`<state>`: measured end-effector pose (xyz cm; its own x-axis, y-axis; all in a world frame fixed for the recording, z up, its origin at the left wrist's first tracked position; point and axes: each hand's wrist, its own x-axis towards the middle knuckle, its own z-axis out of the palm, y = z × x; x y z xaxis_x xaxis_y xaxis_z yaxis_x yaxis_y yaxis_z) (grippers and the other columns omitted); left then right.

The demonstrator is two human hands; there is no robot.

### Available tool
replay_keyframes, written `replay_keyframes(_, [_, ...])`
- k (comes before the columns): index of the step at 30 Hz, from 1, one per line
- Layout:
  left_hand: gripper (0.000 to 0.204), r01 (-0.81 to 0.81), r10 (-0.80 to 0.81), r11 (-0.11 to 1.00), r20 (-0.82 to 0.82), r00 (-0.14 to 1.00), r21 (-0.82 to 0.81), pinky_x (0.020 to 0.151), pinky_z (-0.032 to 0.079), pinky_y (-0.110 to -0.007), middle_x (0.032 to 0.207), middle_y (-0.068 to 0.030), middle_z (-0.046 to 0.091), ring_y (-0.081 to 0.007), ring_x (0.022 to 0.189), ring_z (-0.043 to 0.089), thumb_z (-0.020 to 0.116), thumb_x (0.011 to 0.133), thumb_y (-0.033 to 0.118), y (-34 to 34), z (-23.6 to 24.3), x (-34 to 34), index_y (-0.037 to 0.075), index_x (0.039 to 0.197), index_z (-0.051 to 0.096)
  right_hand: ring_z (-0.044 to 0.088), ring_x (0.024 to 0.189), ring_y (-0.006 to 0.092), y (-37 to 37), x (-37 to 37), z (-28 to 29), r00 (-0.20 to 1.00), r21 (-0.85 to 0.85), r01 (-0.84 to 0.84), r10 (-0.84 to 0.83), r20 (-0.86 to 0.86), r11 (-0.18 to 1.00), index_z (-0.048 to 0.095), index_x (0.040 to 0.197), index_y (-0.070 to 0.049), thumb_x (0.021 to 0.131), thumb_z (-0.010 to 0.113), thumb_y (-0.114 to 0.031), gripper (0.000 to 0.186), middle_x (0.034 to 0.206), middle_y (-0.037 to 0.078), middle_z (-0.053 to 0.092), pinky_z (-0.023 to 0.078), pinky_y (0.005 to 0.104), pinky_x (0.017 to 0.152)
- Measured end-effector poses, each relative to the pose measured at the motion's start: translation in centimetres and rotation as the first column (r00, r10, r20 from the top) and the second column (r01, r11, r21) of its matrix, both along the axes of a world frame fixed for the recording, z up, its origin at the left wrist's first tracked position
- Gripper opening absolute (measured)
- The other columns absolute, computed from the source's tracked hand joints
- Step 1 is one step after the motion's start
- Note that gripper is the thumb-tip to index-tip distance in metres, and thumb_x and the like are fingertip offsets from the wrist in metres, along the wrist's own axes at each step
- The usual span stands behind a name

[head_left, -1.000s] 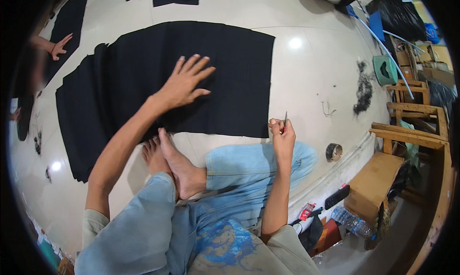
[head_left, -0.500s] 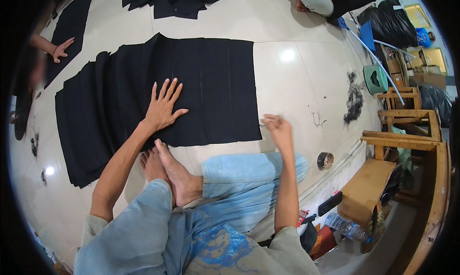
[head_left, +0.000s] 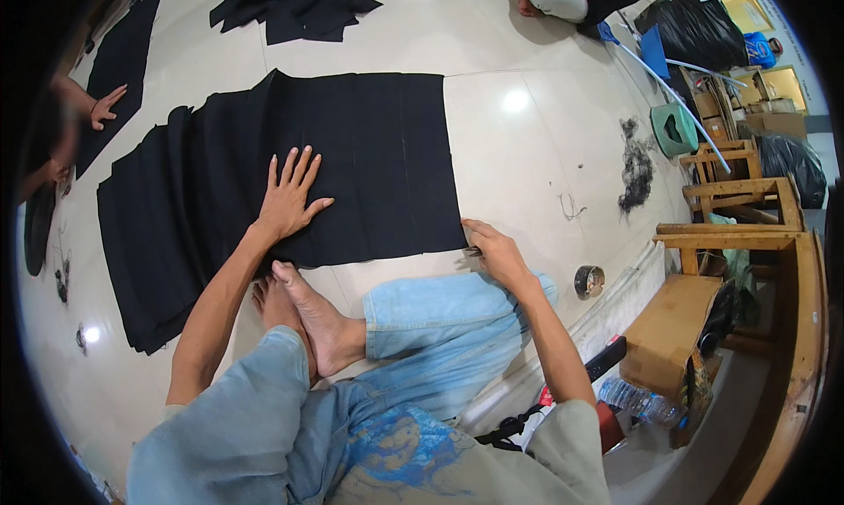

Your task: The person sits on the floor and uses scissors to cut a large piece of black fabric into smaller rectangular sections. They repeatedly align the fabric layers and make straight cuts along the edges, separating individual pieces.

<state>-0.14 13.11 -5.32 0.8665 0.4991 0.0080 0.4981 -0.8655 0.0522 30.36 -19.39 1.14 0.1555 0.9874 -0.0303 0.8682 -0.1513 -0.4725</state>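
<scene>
Left hand [head_left: 290, 197] spreading on rippled black cloth [head_left: 378, 158], right hand [head_left: 497, 254] gripping dark tool [head_left: 474, 252] by straight edge, glossy floor [head_left: 519, 171] stretching rightward

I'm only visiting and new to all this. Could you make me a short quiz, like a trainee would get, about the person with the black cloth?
1. True or false: the left hand rests on the black cloth.
2. Where is the right hand?
A) On the cardboard box
B) By the cloth's lower right corner, as pictured
C) Resting on the left foot
3. What colour are the trousers of the person wearing the camera?

Key:
1. True.
2. B.
3. Light blue.
</scene>
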Motion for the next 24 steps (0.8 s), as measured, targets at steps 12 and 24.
replay_keyframes(12, [0.089,0.099,-0.096,0.993,0.068,0.993,-0.057,0.121,0.008,-0.058,0.163,-0.0188,0.022,-0.0381,0.152,0.015,0.045,0.094,0.066,-0.2,0.4,0.3,0.004,0.156,0.029,0.068,0.069,0.0255,-1.0,7.4,-1.7,0.721,0.053,0.692,-0.688,-0.081,0.720,0.068,0.106,0.004,0.084,0.053,0.000,0.027,0.086,0.016,0.072,0.053,0.0384,0.064])
replay_keyframes(24, [0.088,0.122,-0.252,0.860,-0.205,0.946,-0.496,0.122,0.015,-0.059,0.164,-0.0118,0.025,-0.0342,0.152,0.018,0.041,0.093,0.072,-3.8,7.2,-3.1,0.008,0.153,0.038,0.052,0.066,0.0088,15.3,-1.5,-5.7,0.539,0.027,0.615,-0.395,-0.744,0.788,0.052,0.098,-0.001,0.090,0.053,-0.002,0.008,0.100,0.008,0.066,0.044,0.0231,0.058])
